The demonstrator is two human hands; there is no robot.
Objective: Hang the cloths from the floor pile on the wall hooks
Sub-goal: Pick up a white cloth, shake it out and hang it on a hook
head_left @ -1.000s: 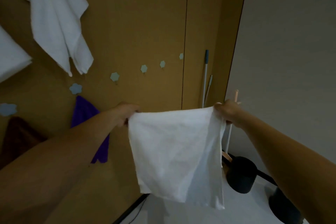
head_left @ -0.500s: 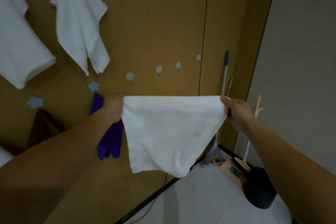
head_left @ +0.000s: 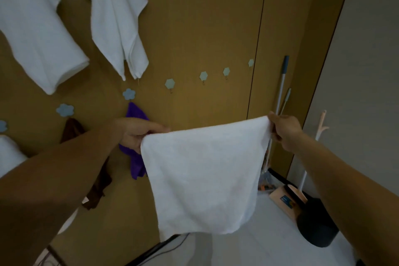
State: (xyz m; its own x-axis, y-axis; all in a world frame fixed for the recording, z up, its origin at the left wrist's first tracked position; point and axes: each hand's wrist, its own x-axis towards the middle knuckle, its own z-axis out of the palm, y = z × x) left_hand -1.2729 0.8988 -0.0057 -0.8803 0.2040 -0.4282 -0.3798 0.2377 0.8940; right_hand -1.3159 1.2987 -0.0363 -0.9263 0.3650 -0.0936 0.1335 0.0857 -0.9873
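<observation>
A white cloth (head_left: 205,179) hangs spread out in front of the brown wall. My left hand (head_left: 138,134) pinches its upper left corner, and my right hand (head_left: 285,129) pinches its upper right corner. Free pale blue hooks (head_left: 170,83) (head_left: 203,75) (head_left: 226,71) sit on the wall just above the cloth. Two white cloths (head_left: 116,17) (head_left: 32,28) hang higher on the left. A purple cloth (head_left: 136,164) and a brown cloth (head_left: 95,188) hang lower, partly hidden behind my left arm. The floor pile is out of view.
Cloud-shaped hooks (head_left: 129,94) (head_left: 64,109) sit at left. A mop handle (head_left: 281,86) leans in the corner by the grey wall (head_left: 356,71). A dustpan (head_left: 287,201) and a dark bin (head_left: 315,227) stand on the white floor at lower right.
The view has swung right and nearer the wall, bringing more hung cloths into sight. Both hands have kept hold of the white cloth and stretched its top edge wider.
</observation>
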